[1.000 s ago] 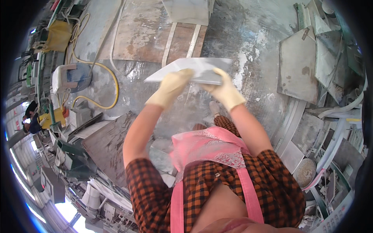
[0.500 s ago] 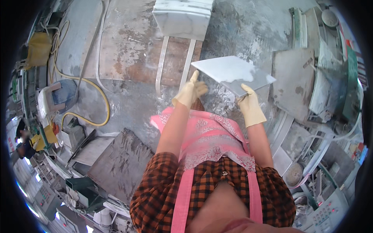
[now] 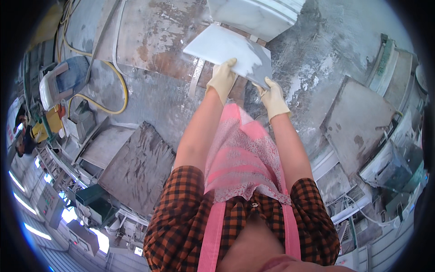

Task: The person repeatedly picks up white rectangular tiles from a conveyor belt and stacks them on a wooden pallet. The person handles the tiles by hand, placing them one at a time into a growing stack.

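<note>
A thin stone tile (image 3: 222,47), glossy white over most of its face and dull grey toward its right end, is held out in front of me above the floor. My left hand (image 3: 221,80), in a cream rubber glove, grips its near edge with the thumb on top. At the near right corner my right hand (image 3: 274,97), gloved alike, is closed on the tile too. The fingers beneath the tile are partly hidden. Just beyond it stands a stack of white marble slabs (image 3: 253,20), on pale strips (image 3: 196,77) laid over the floor.
A yellow hose (image 3: 123,88) curls over the wet, stained floor (image 3: 149,95) on the left. A dark, streaked slab (image 3: 138,165) lies at the lower left beside machinery. To the right, a grey board (image 3: 358,120) sits near more equipment.
The tile has moved left and forward, toward the stack. My left hand, empty and off the tile before, has taken hold of its near edge. My right hand moved with the tile.
</note>
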Motion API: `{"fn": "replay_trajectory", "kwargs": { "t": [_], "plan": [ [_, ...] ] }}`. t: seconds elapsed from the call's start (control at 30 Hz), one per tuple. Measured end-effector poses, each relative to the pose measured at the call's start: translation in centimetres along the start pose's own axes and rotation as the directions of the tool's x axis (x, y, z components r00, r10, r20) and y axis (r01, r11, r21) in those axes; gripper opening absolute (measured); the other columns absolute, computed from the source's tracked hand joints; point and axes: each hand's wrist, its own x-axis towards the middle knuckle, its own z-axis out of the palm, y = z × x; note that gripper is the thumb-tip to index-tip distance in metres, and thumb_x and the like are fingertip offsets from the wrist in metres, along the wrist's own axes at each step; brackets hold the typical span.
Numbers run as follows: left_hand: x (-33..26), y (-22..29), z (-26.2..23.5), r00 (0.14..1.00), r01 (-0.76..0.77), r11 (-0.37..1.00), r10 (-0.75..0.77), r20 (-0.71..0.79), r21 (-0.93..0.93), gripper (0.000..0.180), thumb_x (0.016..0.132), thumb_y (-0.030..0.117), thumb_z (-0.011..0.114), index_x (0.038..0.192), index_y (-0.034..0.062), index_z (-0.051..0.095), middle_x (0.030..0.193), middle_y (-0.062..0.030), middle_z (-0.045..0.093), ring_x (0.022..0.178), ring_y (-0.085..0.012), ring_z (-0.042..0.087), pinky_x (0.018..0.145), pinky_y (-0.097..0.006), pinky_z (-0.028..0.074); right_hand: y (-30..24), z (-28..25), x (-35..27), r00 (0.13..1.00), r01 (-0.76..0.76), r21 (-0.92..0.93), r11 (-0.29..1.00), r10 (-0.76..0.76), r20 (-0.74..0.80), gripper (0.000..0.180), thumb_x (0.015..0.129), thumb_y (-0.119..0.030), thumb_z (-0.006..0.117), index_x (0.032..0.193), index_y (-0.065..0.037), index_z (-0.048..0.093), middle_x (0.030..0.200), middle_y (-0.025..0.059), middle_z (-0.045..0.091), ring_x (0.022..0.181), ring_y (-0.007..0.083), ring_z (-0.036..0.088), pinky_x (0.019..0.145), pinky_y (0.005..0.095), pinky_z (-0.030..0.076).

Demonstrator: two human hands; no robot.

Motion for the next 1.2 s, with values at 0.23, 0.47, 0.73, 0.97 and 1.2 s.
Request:
{"fn": "replay_trajectory", "kwargs": {
  "t": [0.23, 0.47, 0.73, 0.97, 1.2],
  "plan": [
    [5.8, 0.7, 0.4, 0.978, 0.166, 0.944, -0.194, -0.072, -0.286, 0.032, 0.094, 0.009, 0.055, 0.121, -0.0096, 0.056, 0.119, -0.0179, 0.062, 0.109, -0.0228, 0.062, 0.095, -0.032, 0.05, -0.8, 2.1, 4.6, 0.996, 0.034, -0.049, 0.998, -0.031, 0.08, 0.03, 0.096, -0.002, 0.048, 0.119, 0.018, 0.045, 0.121, 0.028, 0.055, 0.105, 0.0403, 0.063, 0.085, 0.0458, 0.061],
    [6.9, 2.5, 1.6, 0.995, 0.103, 0.963, -0.105, 0.006, -0.251, 0.043, 0.094, 0.013, 0.059, 0.129, -0.0082, 0.049, 0.126, -0.0192, 0.058, 0.115, -0.0279, 0.058, 0.096, -0.037, 0.05, -1.8, 3.3, 6.3, 0.995, -0.008, 0.028, 1.0, 0.005, 0.099, 0.029, 0.096, -0.002, 0.049, 0.118, 0.017, 0.047, 0.122, 0.0283, 0.055, 0.109, 0.0406, 0.062, 0.09, 0.0486, 0.06],
    [5.6, 11.9, 6.5, 0.967, 0.012, 0.932, -0.102, 0.231, 0.361, 0.058, 0.096, 0.034, 0.059, 0.139, -0.0029, 0.045, 0.135, -0.0163, 0.054, 0.124, -0.0251, 0.053, 0.108, -0.036, 0.039, -7.4, 7.8, 4.9, 0.975, 0.147, 0.153, 0.977, -0.17, 0.146, 0.05, 0.105, -0.027, 0.037, 0.138, 0.011, 0.032, 0.131, 0.0317, 0.051, 0.118, 0.0427, 0.057, 0.095, 0.0465, 0.056],
    [2.5, 6.7, -5.4, 0.968, -0.251, 0.798, 0.196, 0.158, 0.548, 0.055, 0.094, 0.044, 0.056, 0.128, 0.0012, 0.06, 0.121, -0.0125, 0.064, 0.118, -0.0194, 0.055, 0.102, -0.032, 0.04, -12.5, -1.7, -2.1, 0.906, 0.419, -0.582, 0.697, -0.356, 0.227, 0.045, 0.104, -0.033, 0.043, 0.134, 0.0, 0.05, 0.123, 0.0224, 0.063, 0.115, 0.0291, 0.062, 0.102, 0.0378, 0.049],
    [-20.3, -6.8, -36.9, 0.625, 0.727, 0.498, -0.193, -0.757, 0.473, 0.031, 0.083, 0.027, 0.063, 0.093, -0.0017, 0.07, 0.086, -0.0106, 0.066, 0.076, -0.0223, 0.058, 0.071, -0.039, 0.047, -13.7, -24.5, -12.0, 0.895, -0.105, -0.993, -0.058, -0.44, -0.069, 0.057, 0.096, -0.046, 0.053, 0.132, -0.002, 0.057, 0.132, 0.0118, 0.06, 0.124, 0.0253, 0.052, 0.105, 0.0364, 0.038]
  ]
}}
